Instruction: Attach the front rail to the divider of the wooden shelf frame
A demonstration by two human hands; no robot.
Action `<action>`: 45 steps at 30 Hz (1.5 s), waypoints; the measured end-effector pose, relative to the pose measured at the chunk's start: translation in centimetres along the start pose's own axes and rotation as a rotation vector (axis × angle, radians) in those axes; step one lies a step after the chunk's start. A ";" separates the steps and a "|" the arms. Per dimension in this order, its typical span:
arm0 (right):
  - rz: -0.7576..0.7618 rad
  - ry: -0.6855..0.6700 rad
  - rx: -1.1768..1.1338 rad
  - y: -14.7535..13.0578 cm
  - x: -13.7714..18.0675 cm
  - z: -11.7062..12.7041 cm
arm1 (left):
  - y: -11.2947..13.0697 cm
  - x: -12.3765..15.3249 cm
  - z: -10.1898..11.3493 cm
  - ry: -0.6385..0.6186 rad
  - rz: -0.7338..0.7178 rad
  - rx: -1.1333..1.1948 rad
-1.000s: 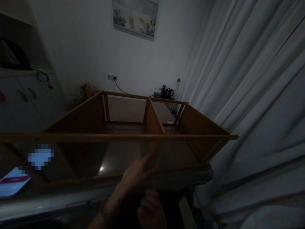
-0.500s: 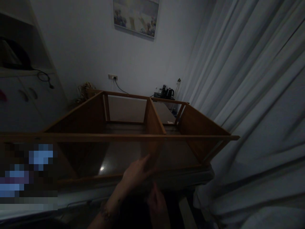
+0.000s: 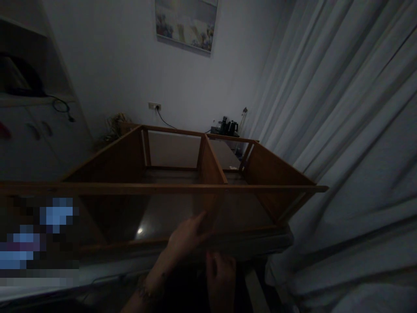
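A wooden shelf frame lies on its side in dim light, with brown end panels and a divider. My left hand reaches to the near open side, below the long front rail, fingers stretched and slightly apart beside the lower end of the divider; whether it touches the wood is too dark to tell. Lower and to the right, close to my body, is my right hand, its fingers curled together. Anything inside those fingers is too dark to make out.
Beneath the frame is a padded-looking edge. A pale curtain hangs on the right. Behind stand black kettle-like appliances near a wall socket. White cabinets are on the left. A pixelated patch hides the lower left.
My right hand has shifted slightly right, and its fingers have turned and curled more. My left hand and the wooden frame stay nearly the same.
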State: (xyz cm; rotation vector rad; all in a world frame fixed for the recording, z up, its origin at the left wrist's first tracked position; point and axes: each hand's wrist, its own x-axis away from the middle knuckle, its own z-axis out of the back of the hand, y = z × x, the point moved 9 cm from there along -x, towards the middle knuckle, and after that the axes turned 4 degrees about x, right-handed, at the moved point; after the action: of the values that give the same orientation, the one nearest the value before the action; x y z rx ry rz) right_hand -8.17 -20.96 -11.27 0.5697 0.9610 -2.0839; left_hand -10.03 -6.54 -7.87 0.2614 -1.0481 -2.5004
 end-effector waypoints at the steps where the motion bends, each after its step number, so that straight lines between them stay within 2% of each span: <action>1: -0.009 -0.002 -0.018 0.2 0.0 0.0 | 0.0 0.0 0.0 0.006 -0.005 -0.004; 6: -0.205 0.014 -0.222 2.4 0.3 0.1 | 0.0 0.0 0.0 0.011 -0.014 -0.018; 12: -0.555 -0.072 -0.673 4.2 1.7 -2.2 | 0.1 0.0 0.1 0.007 -0.020 -0.036; 17: -0.644 -0.044 -0.760 4.3 2.3 -2.7 | 0.0 0.0 0.1 0.000 0.000 -0.031; 20: -0.585 -0.045 -0.693 3.8 2.5 -2.5 | 0.2 0.1 0.1 0.003 0.003 -0.007; 23: -0.446 0.005 -0.532 3.1 2.2 -1.3 | 0.2 0.1 0.2 0.000 0.014 -0.003; 26: -0.243 0.046 -0.366 1.9 1.4 -0.1 | 0.1 0.1 0.1 -0.013 0.030 -0.015; 30: 0.080 0.031 -0.157 -0.4 0.4 0.8 | 0.0 0.1 0.1 0.016 0.004 -0.019; 33: 0.226 0.000 0.002 -1.6 0.1 1.0 | -0.1 0.1 0.1 0.021 0.007 -0.011; 37: 0.286 -0.023 0.089 -2.3 0.0 1.1 | 0.0 0.1 0.2 0.011 0.000 -0.002; 45: 0.250 -0.083 0.062 -1.5 0.5 0.1 | -0.1 0.1 0.2 0.012 0.005 -0.018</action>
State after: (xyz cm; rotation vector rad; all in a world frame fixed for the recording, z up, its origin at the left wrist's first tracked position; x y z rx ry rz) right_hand -9.67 -20.59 -10.84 0.5982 0.7406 -1.9026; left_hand -10.19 -6.40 -7.85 0.2673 -1.0199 -2.4995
